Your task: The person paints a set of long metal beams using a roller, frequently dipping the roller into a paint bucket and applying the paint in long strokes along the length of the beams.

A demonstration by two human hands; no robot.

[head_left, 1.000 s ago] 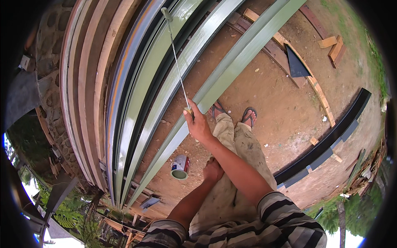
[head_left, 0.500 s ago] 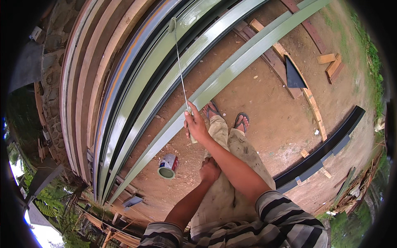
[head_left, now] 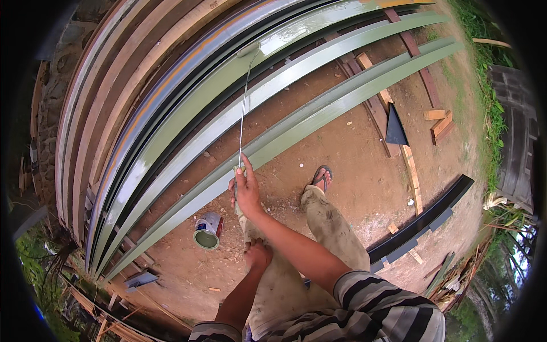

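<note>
My right hand (head_left: 247,191) is closed around the handle of a long-rod paint roller (head_left: 245,114). Its pale green roller head (head_left: 248,50) lies against a light green metal beam (head_left: 188,105), beside a glossy, wet-looking stretch of paint. My left hand (head_left: 257,255) rests on my bent left leg, fingers curled, with nothing visible in it. On the dirt to the left of that leg, an open paint can (head_left: 213,221) leans over, greenish inside. Two more pale green beams, a middle one (head_left: 279,77) and a near one (head_left: 285,139), run between me and the roller head.
Wooden planks (head_left: 114,91) line the far left beside the beams. Dark red crosspieces (head_left: 413,48) pass under the beams. A black triangular plate (head_left: 395,126), wood offcuts (head_left: 441,128) and a black channel piece (head_left: 421,222) lie to the right. My sandalled foot (head_left: 323,178) stands on dirt.
The roller head has moved along the far green beam, drawn slightly nearer. My view and stance have shifted; my legs stand farther apart. The left hand stays on my leg.
</note>
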